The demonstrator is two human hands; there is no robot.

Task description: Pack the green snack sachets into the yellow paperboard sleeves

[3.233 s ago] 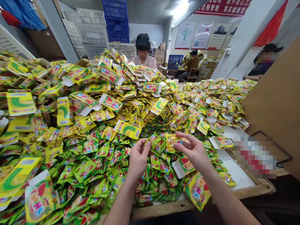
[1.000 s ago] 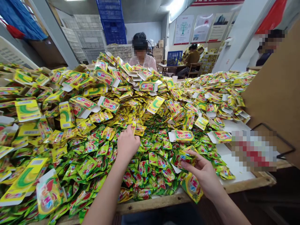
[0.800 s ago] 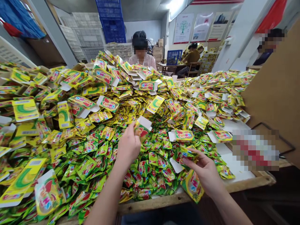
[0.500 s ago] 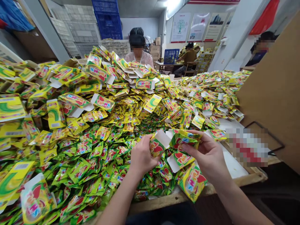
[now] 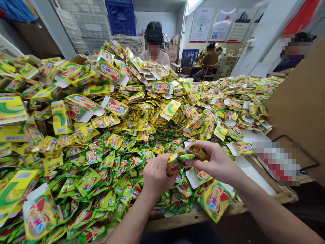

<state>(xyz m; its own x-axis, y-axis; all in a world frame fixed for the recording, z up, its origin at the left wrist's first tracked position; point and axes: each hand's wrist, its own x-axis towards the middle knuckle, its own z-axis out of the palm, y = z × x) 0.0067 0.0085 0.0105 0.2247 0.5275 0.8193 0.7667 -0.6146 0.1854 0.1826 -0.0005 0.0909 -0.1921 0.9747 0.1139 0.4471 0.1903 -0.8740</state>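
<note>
My left hand (image 5: 157, 173) is closed around a small printed carton (image 5: 173, 166), its open end turned to the right. In my right hand (image 5: 215, 162) I pinch green and yellow sachets (image 5: 196, 151) between thumb and fingers. They meet the carton's open end; how far inside they reach is hidden by my fingers. Below my right hand lies an open carton (image 5: 199, 177) with a white flap. Another yellow carton (image 5: 215, 200) rests at the table's wooden edge. Under and left of my hands spreads a heap of green sachets (image 5: 111, 173).
Yellow cartons (image 5: 111, 73) pile high at the back and left, with more cartons (image 5: 231, 105) at the right. A brown cardboard panel (image 5: 299, 112) stands on the right, beside a blurred white-and-red item (image 5: 278, 162). A person (image 5: 154, 51) sits across the heap.
My right hand has brought the sachets left and against the carton's open end. The carton has tilted, and its white flap shows less. The whole view has shifted slightly.
</note>
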